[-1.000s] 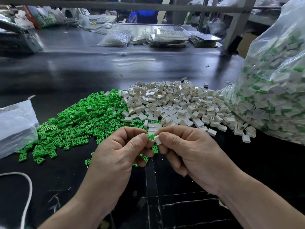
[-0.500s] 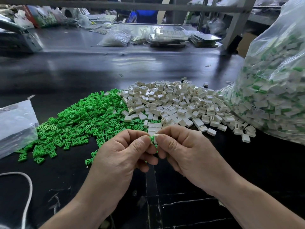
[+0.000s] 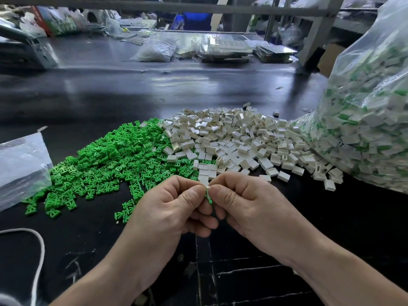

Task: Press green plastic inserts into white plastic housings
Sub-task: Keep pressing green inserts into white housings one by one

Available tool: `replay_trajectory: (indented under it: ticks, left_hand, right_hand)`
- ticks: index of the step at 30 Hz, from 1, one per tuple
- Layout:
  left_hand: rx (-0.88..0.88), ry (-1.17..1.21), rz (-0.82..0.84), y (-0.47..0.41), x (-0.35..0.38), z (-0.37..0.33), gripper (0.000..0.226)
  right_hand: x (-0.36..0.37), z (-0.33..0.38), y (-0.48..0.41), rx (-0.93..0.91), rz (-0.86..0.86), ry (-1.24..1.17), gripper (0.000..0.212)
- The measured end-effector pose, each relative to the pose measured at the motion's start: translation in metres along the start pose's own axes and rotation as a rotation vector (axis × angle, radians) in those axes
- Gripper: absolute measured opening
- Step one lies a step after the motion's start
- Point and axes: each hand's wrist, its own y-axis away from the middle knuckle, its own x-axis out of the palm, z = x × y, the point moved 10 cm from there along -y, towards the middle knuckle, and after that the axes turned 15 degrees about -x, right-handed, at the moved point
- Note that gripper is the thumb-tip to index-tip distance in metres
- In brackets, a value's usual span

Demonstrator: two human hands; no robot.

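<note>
light: bright, from ahead; glare: sheen on table (image 3: 181, 85); edges: wide-angle bowing; background: soft

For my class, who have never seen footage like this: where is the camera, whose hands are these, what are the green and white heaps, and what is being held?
The camera sits on a person's head, looking down at their own bare hands. The left hand and right hand pinch one small white housing with a green insert between the fingertips. On the dark table lie a heap of green inserts and a heap of white housings. The clear bag on the right holds white-and-green pieces.
</note>
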Motion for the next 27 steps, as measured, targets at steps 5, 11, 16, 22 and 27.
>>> replay_trajectory:
  ticks: [5, 11, 16, 22, 27]
  left_hand:
    - [0.019, 0.066, -0.044, -0.001, -0.005, 0.001, 0.014]
    - [0.018, 0.105, -0.041, 0.001, 0.000, 0.002, 0.010]
    - [0.057, 0.141, 0.029, 0.005, 0.005, -0.006, 0.012]
    - [0.178, -0.183, -0.174, 0.008, -0.023, -0.021, 0.061]
    - [-0.037, 0.222, 0.181, 0.010, 0.024, 0.002, 0.083]
  right_hand:
    - [0.003, -0.002, 0.000, -0.022, -0.059, -0.017, 0.025]
    - [0.007, 0.004, 0.001, -0.053, -0.089, -0.131, 0.023]
    - [0.007, 0.019, 0.001, -0.089, -0.114, -0.306, 0.023]
    - [0.028, 0.009, 0.005, 0.061, 0.072, -0.237, 0.024]
    - [0.062, 0.015, 0.014, 0.083, 0.201, -0.202, 0.023]
